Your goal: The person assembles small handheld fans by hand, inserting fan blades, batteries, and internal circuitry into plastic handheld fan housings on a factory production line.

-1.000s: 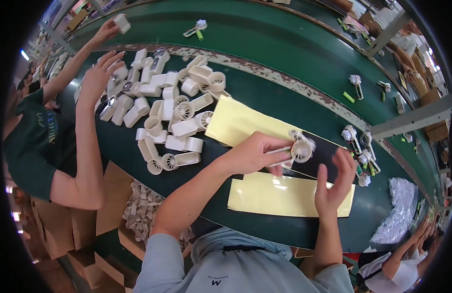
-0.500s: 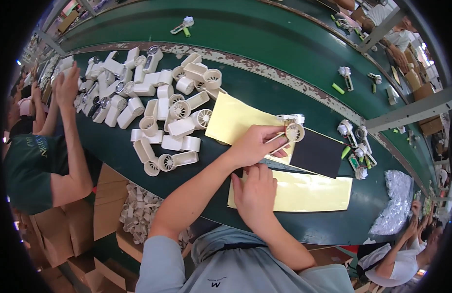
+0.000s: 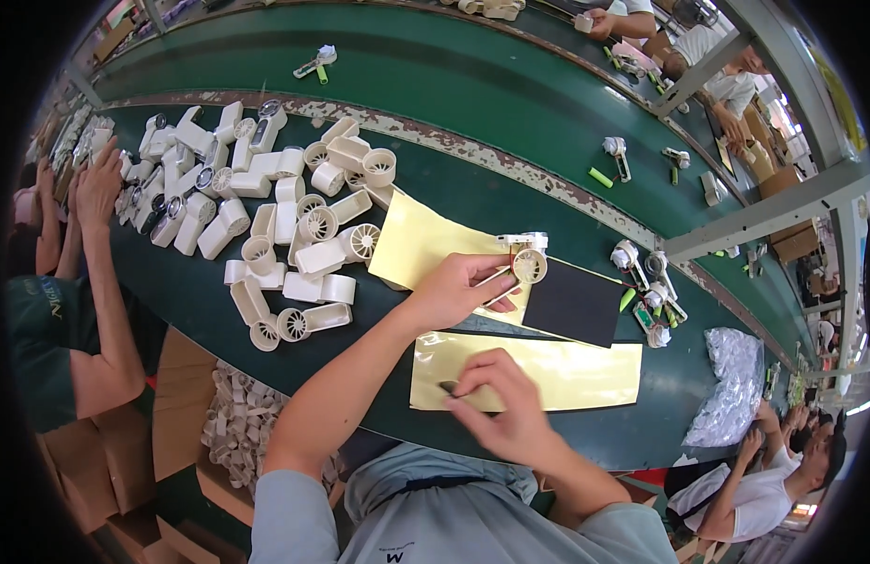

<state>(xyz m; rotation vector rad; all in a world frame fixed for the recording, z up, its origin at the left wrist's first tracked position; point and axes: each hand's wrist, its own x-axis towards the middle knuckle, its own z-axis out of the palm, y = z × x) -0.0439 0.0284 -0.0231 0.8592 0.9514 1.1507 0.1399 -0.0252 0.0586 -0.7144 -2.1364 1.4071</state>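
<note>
My left hand (image 3: pixel 454 289) grips a cream handheld-fan housing (image 3: pixel 529 266) with a round slotted grille, held over a yellow sheet (image 3: pixel 411 242). A white part (image 3: pixel 521 242) sits at the far side of that grille, with a bit of red wire near it. Between thumb and fingers, my right hand (image 3: pixel 505 399) pinches a small dark piece (image 3: pixel 448 386); its exact kind cannot be made out. That hand is slightly blurred, above a second yellow sheet (image 3: pixel 585 376). A black panel (image 3: pixel 571 303) covers the right part of the first sheet.
Many cream fan housings (image 3: pixel 327 256) are heaped on the green table at left. Wired fan parts (image 3: pixel 653 296) and a clear plastic bag (image 3: pixel 726 390) lie at right. Beyond a worn ledge (image 3: pixel 425 132) runs a green belt (image 3: pixel 407 56). Another person's arm (image 3: pixel 106 291) is at left.
My right hand has come away from beside my left hand, nearer my body, and now shows a small dark piece in its pinch. The left keeps hold of the fan housing. The whole view has shifted slightly.
</note>
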